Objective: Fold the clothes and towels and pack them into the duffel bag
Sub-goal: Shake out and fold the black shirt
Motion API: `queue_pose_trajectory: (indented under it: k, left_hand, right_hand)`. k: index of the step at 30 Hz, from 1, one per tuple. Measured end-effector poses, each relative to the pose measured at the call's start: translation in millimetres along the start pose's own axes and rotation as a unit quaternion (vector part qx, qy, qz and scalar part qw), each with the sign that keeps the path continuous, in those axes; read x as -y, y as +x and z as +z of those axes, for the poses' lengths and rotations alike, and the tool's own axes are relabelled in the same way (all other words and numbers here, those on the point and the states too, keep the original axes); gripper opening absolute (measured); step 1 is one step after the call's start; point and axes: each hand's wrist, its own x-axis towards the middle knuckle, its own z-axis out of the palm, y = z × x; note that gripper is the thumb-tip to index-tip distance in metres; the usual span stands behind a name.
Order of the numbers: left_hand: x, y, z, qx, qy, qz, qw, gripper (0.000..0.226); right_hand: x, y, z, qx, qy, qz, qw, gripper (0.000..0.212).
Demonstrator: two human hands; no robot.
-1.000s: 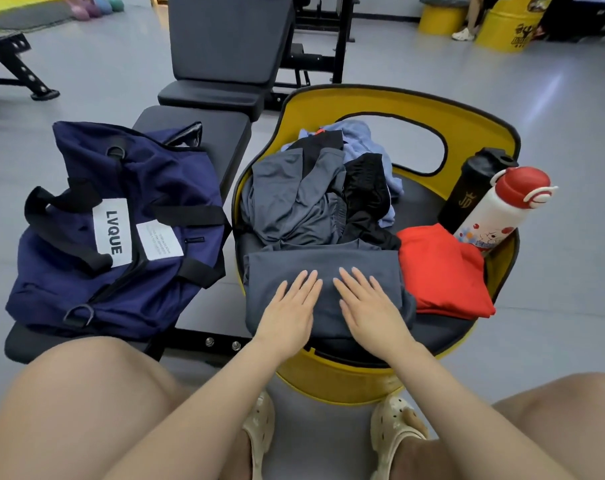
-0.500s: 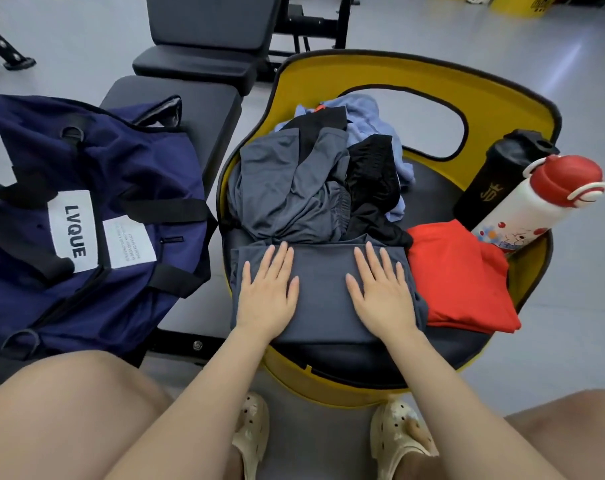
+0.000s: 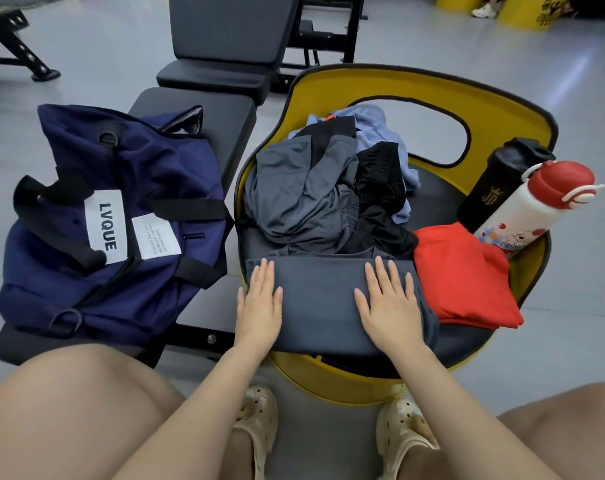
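Both hands have slid apart across the folded dark grey garment [image 3: 320, 299], from its middle a second ago out to its two ends. Far left, the navy fabric duffel bag [image 3: 121, 216] lies on the black padded bench [image 3: 221, 123]. Beside it, on the yellow round seat [image 3: 522, 123], the left hand [image 3: 259, 303] presses flat with straight fingers, holding nothing; the right hand [image 3: 387, 303] does likewise. Behind them sits a heap of unfolded grey, black and blue clothes [image 3: 328, 181]; further right lies a folded red cloth [image 3: 463, 278]
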Motion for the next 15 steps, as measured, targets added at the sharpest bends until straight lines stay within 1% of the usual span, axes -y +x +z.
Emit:
queue_pose_trajectory:
  k: [2,4,6,8,9,11,15]
  left_hand:
    - [1,-3,-4,-0.042,-0.12,-0.071,0.989,0.057]
    - [5,-3,-7,-0.066,-0.227,-0.158,0.959,0.065]
    - [12,0,-9,-0.051,-0.289,-0.248,0.923,0.073]
    - [17,1,-9,-0.015,-0.321,-0.301,0.898,0.073]
    - [18,2,-9,0.007,-0.329,-0.318,0.889,0.071]
    - [21,2,-10,0.04,-0.336,-0.333,0.88,0.067]
    - [31,5,-18,0.051,-0.341,-0.324,0.881,0.054]
  right_hand:
    - [12,-4,-2,-0.028,-0.013,-0.043,0.999,0.068]
    - [22,-6,0,-0.047,-0.015,-0.074,0.996,0.061]
    - [26,-7,0,-0.018,-0.009,-0.063,0.998,0.067]
    - [22,-8,6,0.018,-0.011,-0.035,0.999,0.077]
    - [20,-9,8,0.03,-0.016,-0.025,0.999,0.08]
    - [21,-10,9,0.03,-0.013,-0.017,0.999,0.082]
    - [26,-11,9,0.027,-0.007,-0.012,1.0,0.083]
